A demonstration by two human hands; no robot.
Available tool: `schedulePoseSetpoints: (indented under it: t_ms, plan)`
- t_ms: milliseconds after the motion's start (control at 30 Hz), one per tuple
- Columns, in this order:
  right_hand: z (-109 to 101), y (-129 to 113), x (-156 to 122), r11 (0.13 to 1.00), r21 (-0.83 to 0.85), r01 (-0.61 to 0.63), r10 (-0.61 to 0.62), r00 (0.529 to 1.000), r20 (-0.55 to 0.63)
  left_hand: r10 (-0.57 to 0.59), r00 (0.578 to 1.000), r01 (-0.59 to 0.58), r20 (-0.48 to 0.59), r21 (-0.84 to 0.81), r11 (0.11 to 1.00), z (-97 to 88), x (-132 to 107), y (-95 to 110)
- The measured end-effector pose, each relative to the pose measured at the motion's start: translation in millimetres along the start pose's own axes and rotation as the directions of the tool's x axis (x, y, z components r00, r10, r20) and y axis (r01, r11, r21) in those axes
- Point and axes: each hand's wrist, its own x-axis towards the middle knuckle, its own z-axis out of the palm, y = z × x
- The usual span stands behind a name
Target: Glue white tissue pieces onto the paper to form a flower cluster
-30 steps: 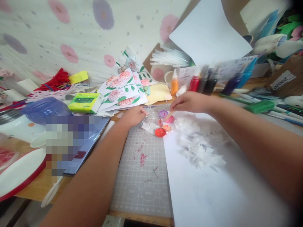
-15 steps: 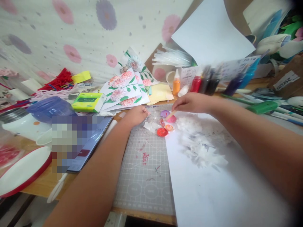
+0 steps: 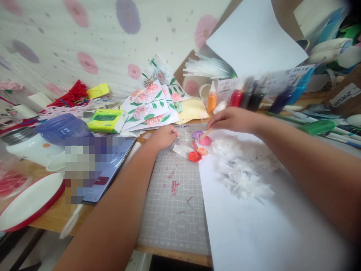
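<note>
My right hand [image 3: 234, 119] pinches a pale wooden stick [image 3: 207, 132]. Its lower end is in the bright pink paint [image 3: 206, 141] of a clear plastic palette [image 3: 184, 141]. My left hand [image 3: 166, 136] is closed at the palette's left edge and seems to hold it by the rim; the fingertips are partly hidden. Purple [image 3: 197, 134], orange [image 3: 202, 151] and red paint [image 3: 194, 156] fill other wells. Under the palette lies a grey cutting mat [image 3: 180, 203]. To its right, crumpled white paper petals [image 3: 242, 180] sit on a white sheet [image 3: 270, 233].
Paint bottles, one orange [image 3: 212, 99] and one red [image 3: 235, 98], stand behind my right hand among darker ones. A phone [image 3: 113, 165], a green tissue pack [image 3: 107, 120] and a red-rimmed plate [image 3: 34, 201] lie left. Flower pictures [image 3: 149, 105] rest at the back.
The whole view has shifted slightly. Both hands keep nearly the same place, with the stick still in the pink paint.
</note>
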Motion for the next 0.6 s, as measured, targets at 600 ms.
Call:
schedulePoseSetpoints:
  t_ms: [600]
  plan:
    - [-15.3, 31.8, -52.0, 0.841, 0.54, 0.026, 0.031, 0.995, -0.097, -0.138, 0.945, 0.122, -0.296, -0.071, 0.99, 0.1, 9.5, -18.5]
